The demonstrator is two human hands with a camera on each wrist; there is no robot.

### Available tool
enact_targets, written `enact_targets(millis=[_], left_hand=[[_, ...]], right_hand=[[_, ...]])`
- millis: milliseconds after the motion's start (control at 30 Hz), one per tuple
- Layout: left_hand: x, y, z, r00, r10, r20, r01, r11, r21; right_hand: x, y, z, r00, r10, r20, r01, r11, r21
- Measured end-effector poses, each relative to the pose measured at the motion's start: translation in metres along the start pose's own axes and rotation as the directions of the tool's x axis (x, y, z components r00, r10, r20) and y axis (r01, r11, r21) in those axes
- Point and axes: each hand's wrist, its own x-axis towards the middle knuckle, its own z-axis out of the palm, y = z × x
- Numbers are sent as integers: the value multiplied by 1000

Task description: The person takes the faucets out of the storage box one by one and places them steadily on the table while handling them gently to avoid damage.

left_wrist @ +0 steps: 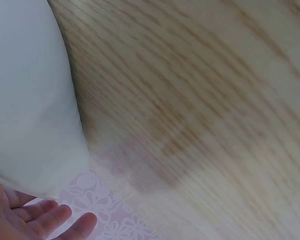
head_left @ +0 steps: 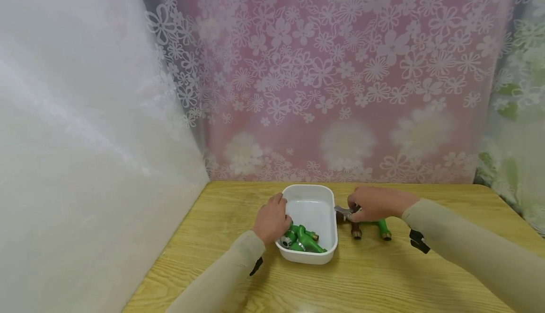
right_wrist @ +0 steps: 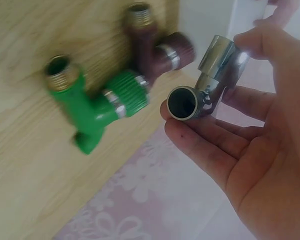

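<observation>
My left hand (head_left: 272,221) rests on the left rim of a white plastic basin (head_left: 306,257). In the left wrist view its fingers (left_wrist: 52,217) reach loosely past the basin's edge. Several green taps (head_left: 308,242) lie in the near end of the basin. Just right of the basin, my right hand (head_left: 374,203) pinches a chrome tap (right_wrist: 217,60) between thumb and fingers, its round open end toward the wrist camera. Under and beside that hand, a maroon tap (right_wrist: 142,47) and a green tap (right_wrist: 80,110) with brass threaded ends lie on the table.
The wood-grain table (head_left: 204,256) carries the basin and taps. A pink flowered curtain (head_left: 340,91) hangs behind its far edge. White sheeting (head_left: 85,138) slopes along the left side, and a pale leafy curtain (head_left: 519,114) hangs at the right.
</observation>
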Motion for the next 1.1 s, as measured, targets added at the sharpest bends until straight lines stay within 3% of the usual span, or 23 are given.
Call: enact_targets(millis=[667,1100], left_hand=[[0,1,0,1000,-2,3,2,1000,12],[0,2,-1,1000,-4,16,4,1000,10]], right_hand=[[-54,73,22,989,121,-85,-115,991,69],[-77,100,42,964,247,-100,-240,967,82]])
